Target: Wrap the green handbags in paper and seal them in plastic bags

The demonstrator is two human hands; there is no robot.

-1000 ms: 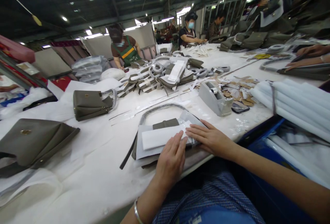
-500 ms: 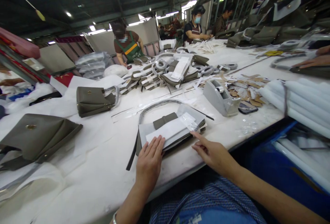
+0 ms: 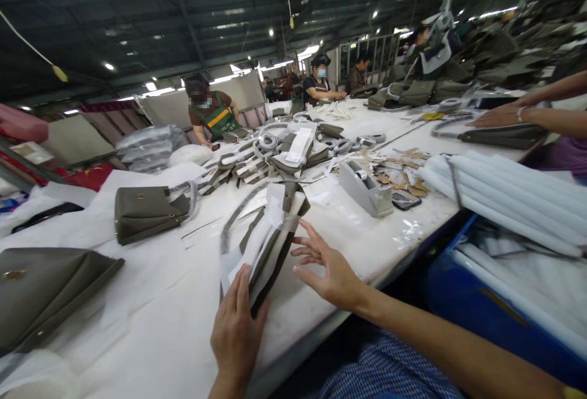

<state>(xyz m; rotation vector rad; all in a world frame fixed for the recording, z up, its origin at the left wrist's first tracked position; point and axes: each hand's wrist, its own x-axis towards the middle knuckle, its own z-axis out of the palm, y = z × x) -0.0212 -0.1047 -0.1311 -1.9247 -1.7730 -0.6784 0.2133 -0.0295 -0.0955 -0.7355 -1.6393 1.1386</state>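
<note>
A dark olive handbag (image 3: pixel 272 264) stands tilted on the white table before me, its side edge turned up toward me. White paper (image 3: pixel 255 235) lies along it, and a strip of clear tape (image 3: pixel 288 223) crosses its far end. My left hand (image 3: pixel 236 325) grips the bag's near end, fingers on the paper side and thumb on the other. Just right of the bag, my right hand (image 3: pixel 328 270) is open with fingers spread, its index fingertip close to the tape; whether it touches is unclear. The wrapped handle (image 3: pixel 224 237) curves out on the left.
Beyond the bag stands a grey tape dispenser (image 3: pixel 364 188) beside a phone (image 3: pixel 406 201) and paper scraps (image 3: pixel 415 172). More olive bags (image 3: pixel 149 212) lie left. White foam rolls (image 3: pixel 509 197) rest over a blue bin (image 3: pixel 472 301) at right. A co-worker's hands (image 3: pixel 513 112) work far right.
The bag has gone from lying flat to tilted up and turned. My left hand has closed round its near end, and my right hand's fingers have spread. The view has swung right.
</note>
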